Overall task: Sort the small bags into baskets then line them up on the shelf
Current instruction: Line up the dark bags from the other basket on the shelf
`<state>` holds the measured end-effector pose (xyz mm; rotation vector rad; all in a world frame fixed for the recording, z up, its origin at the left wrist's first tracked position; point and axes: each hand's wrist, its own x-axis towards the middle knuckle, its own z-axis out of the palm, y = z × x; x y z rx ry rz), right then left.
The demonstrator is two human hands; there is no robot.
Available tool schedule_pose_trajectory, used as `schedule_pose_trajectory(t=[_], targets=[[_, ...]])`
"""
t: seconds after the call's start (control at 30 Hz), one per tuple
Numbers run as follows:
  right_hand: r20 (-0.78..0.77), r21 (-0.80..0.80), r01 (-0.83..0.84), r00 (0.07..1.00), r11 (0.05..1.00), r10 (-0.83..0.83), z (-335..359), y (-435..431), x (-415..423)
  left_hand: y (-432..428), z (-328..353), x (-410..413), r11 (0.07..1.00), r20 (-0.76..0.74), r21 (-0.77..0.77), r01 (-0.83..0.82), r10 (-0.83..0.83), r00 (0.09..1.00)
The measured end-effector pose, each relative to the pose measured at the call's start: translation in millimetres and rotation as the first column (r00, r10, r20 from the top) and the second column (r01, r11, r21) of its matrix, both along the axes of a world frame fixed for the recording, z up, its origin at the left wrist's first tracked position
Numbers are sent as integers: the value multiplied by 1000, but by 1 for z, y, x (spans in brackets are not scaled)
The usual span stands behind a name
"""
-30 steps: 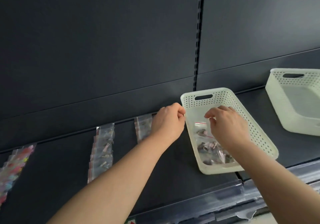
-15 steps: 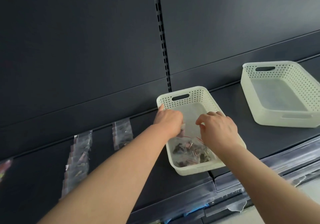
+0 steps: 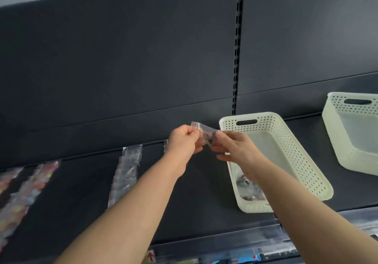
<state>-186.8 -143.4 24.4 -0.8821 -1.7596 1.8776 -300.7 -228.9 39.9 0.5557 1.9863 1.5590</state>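
I have one small bag (image 3: 205,134) held up between both hands, off the shelf (image 3: 77,192) and just left of the near basket's (image 3: 300,161) back-left corner. My left hand (image 3: 185,141) pinches the bag's sealed end between thumb and curled fingers. My right hand (image 3: 235,149) pinches the other end with thumb and forefinger, its remaining fingers loosely spread. I judge the two-handed hold is there to pull the limp plastic flat so it lies neatly. More bags (image 3: 248,190) sit heaped at the basket's front end, under my right forearm. A row of clear bags (image 3: 127,173) runs back to front on the shelf's left half, with colourful rows (image 3: 30,190) nearer its left edge. A second basket (image 3: 335,133) stands towards the right edge.
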Motion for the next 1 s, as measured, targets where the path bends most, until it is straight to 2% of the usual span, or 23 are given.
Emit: schedule_pose_trajectory(t=[0.13,0.23,0.3,0.37,0.47,0.53,0.63,0.73,0.83,1.0], targets=[[27,35,37,999,999,-38,-4,-21,-24,-32,-10,-16,999,67,7,-44,43,997],[96,104,54,993,993,-64,-11,-33,-40,-47,-19,-24,995,32,-13,-97,98,995],[93,64,35,995,997,-41,-15,-41,-47,-52,-25,-28,991,18,-10,-135,135,991],[62,-44,-20,998,999,23,-17,-48,-49,-56,-30,-31,986,47,-2,-168,168,985],[122,5,-83,989,997,82,-24,-51,-49,-66,-39,-35,987,70,-49,-154,157,985],[211,89,-96,975,991,76,-31,-51,-49,-72,-48,-35,981,36,-135,-138,144,989],[280,110,-131,955,985,96,-40,-55,-51,-79,-64,-40,957,-39,-261,-128,122,992],[344,201,-84,939,976,10,-54,-59,-57,-84,-78,-47,930,-89,-342,-135,112,990],[354,328,-21,930,944,-102,-69,-63,-66,-81,-89,-56,911,-163,-385,-148,91,982],[346,423,47,914,905,-210,-77,-60,-78,-72,-93,-67,847,-360,-500,-179,-15,933]])
